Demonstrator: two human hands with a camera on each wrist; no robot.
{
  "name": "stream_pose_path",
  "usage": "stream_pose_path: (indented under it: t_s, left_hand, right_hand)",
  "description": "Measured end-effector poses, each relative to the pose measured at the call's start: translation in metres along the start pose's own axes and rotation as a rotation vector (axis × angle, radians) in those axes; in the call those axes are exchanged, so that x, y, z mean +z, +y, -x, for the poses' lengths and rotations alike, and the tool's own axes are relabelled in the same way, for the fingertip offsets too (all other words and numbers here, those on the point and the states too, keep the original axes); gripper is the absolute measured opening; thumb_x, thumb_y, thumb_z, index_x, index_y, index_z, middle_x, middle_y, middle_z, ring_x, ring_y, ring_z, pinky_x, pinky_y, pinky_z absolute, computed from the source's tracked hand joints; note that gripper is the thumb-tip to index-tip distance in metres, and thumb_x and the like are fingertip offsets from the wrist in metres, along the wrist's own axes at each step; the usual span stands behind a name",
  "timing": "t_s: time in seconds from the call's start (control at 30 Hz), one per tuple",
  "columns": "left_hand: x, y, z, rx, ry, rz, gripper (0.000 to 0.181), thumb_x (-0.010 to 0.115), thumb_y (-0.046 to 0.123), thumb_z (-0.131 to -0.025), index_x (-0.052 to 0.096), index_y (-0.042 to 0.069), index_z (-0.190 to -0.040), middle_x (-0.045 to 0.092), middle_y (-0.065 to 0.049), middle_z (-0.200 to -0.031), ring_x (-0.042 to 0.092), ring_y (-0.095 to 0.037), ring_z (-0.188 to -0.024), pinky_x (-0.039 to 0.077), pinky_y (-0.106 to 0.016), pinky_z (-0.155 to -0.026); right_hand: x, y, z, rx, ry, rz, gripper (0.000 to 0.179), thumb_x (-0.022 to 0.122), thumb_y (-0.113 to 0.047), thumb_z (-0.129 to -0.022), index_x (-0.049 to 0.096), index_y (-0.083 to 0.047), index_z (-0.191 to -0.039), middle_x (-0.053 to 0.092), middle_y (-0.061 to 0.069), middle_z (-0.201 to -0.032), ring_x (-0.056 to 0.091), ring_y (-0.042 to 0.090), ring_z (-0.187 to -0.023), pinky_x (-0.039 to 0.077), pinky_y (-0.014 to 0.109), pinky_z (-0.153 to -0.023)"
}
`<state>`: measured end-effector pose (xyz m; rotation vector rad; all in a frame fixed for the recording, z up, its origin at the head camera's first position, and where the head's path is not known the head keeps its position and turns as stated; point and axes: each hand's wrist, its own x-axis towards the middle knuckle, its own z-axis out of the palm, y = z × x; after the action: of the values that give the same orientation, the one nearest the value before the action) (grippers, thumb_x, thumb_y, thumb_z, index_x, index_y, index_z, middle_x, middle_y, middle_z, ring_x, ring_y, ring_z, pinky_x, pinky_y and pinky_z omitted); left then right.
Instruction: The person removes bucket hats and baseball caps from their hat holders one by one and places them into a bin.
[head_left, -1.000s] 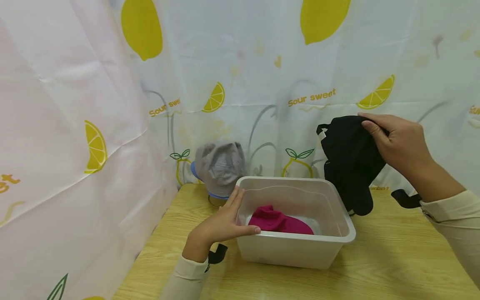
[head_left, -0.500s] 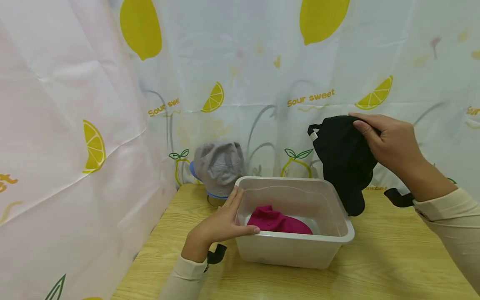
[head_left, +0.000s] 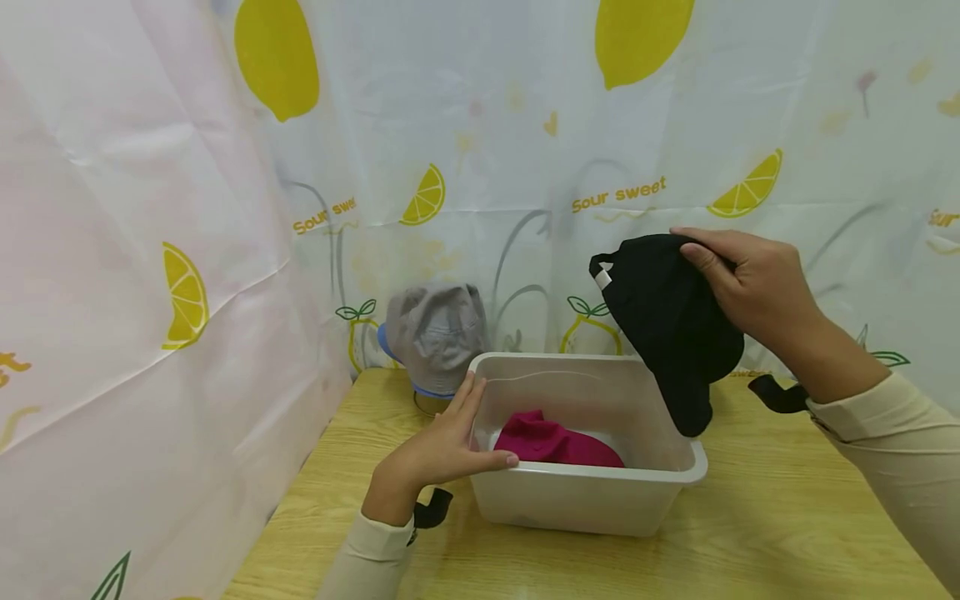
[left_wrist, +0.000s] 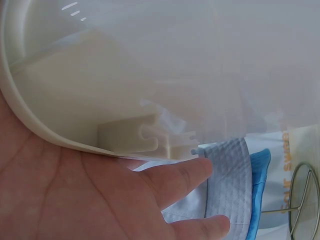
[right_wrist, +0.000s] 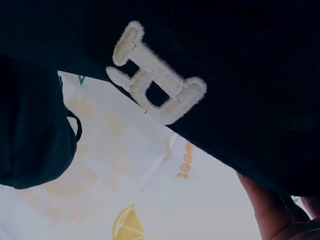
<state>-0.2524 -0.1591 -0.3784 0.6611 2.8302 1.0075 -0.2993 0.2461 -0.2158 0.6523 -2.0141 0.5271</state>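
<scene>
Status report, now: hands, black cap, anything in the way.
Right hand gripping black cap, held up at right side of tub. Left hand against its near left corner. Pink cap inside; no blockage seen.

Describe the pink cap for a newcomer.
On the wooden table stands an open whitish bin. Inside lies the pink cap; its magenta sets it apart from the grey cap behind the bin and the black cap in the right hand.
</scene>
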Motion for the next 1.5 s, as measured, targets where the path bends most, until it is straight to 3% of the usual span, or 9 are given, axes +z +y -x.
stream_pose_path:
  t_s: [0.13, 0.23, 0.57, 0.73, 0.9, 1.07, 1.17, 1.33, 1.5]
  left_hand:
    - [0.000, 0.000, 0.000, 0.006, 0.001, 0.001, 0.124, 0.074, 0.075, -0.080, -0.003, 0.031, -0.167, -0.015, 0.005, -0.174, 0.053, -0.027, -0.136, 0.038, -0.055, -0.117]
    - [0.000, -0.001, -0.001, 0.005, -0.004, 0.004, 0.124, 0.074, 0.075, -0.080, -0.003, 0.031, -0.167, -0.016, 0.005, -0.174, 0.062, -0.018, -0.116, 0.043, -0.050, -0.113]
    - [0.001, -0.001, -0.001, 0.003, 0.003, 0.009, 0.124, 0.075, 0.075, -0.079, -0.002, 0.033, -0.167, -0.015, 0.006, -0.174, 0.049, -0.030, -0.139, 0.040, -0.052, -0.116]
    - [0.001, -0.002, -0.001, 0.004, 0.007, 0.004, 0.125, 0.075, 0.076, -0.078, -0.002, 0.032, -0.167, -0.014, 0.006, -0.175, 0.039, -0.034, -0.148, 0.038, -0.053, -0.118]
    - [0.001, -0.001, -0.001, 0.004, -0.002, 0.008, 0.125, 0.075, 0.075, -0.079, -0.003, 0.033, -0.167, -0.015, 0.006, -0.174, 0.053, -0.025, -0.134, 0.038, -0.052, -0.118]
    - [-0.001, 0.001, -0.001, -0.001, -0.005, 0.009, 0.125, 0.075, 0.075, -0.079, -0.003, 0.033, -0.167, -0.016, 0.007, -0.174, 0.058, -0.019, -0.124, 0.039, -0.050, -0.117]
    - [-0.001, 0.001, -0.001, -0.003, -0.011, 0.016, 0.125, 0.075, 0.074, -0.079, -0.004, 0.033, -0.167, -0.016, 0.006, -0.174, 0.063, -0.012, -0.107, 0.043, -0.047, -0.113]
    - [-0.001, 0.000, -0.001, -0.004, -0.019, 0.019, 0.124, 0.075, 0.074, -0.080, -0.005, 0.034, -0.166, -0.017, 0.006, -0.174, 0.063, -0.005, -0.086, 0.048, -0.040, -0.102]
    - [-0.001, 0.000, -0.002, -0.002, -0.018, 0.014, 0.125, 0.075, 0.074, -0.080, -0.005, 0.034, -0.166, -0.017, 0.007, -0.174, 0.063, -0.006, -0.083, 0.049, -0.035, -0.095]
  right_hand:
    - [0.002, -0.004, -0.001, -0.014, 0.004, -0.010, 0.032, 0.069, -0.023, -0.101, 0.074, -0.026, -0.133, 0.076, 0.006, -0.124, 0.068, 0.019, -0.121, 0.032, 0.001, -0.102]
    - [0.004, -0.006, -0.001, -0.018, 0.002, -0.015, 0.032, 0.068, -0.022, -0.102, 0.074, -0.026, -0.133, 0.075, 0.004, -0.125, 0.068, 0.021, -0.121, 0.032, 0.001, -0.101]
    - [0.010, -0.012, -0.002, -0.039, 0.002, -0.036, 0.032, 0.069, -0.021, -0.101, 0.074, -0.024, -0.133, 0.075, 0.005, -0.126, 0.070, 0.030, -0.119, 0.039, 0.009, -0.108]
    - [0.014, -0.015, -0.004, -0.050, 0.004, -0.059, 0.032, 0.070, -0.020, -0.100, 0.075, -0.023, -0.132, 0.076, 0.006, -0.124, 0.071, 0.030, -0.118, 0.035, 0.005, -0.105]
    - [0.017, -0.019, -0.005, -0.064, 0.005, -0.074, 0.032, 0.071, -0.018, -0.099, 0.075, -0.022, -0.131, 0.077, 0.005, -0.122, 0.072, 0.029, -0.116, 0.035, 0.004, -0.104]
    - [0.020, -0.021, -0.006, -0.085, 0.012, -0.093, 0.033, 0.072, -0.016, -0.098, 0.075, -0.022, -0.130, 0.077, 0.005, -0.121, 0.072, 0.028, -0.114, 0.036, 0.004, -0.104]
    - [0.022, -0.022, -0.007, -0.092, 0.017, -0.095, 0.033, 0.072, -0.016, -0.098, 0.075, -0.022, -0.130, 0.077, 0.005, -0.121, 0.072, 0.028, -0.114, 0.037, 0.005, -0.105]
    - [0.024, -0.026, -0.008, -0.099, 0.018, -0.102, 0.033, 0.072, -0.016, -0.098, 0.076, -0.022, -0.130, 0.077, 0.005, -0.121, 0.072, 0.028, -0.114, 0.039, 0.007, -0.105]
    - [0.025, -0.029, -0.009, -0.095, 0.018, -0.112, 0.032, 0.072, -0.015, -0.098, 0.076, -0.020, -0.129, 0.077, 0.005, -0.120, 0.073, 0.029, -0.113, 0.039, 0.007, -0.105]
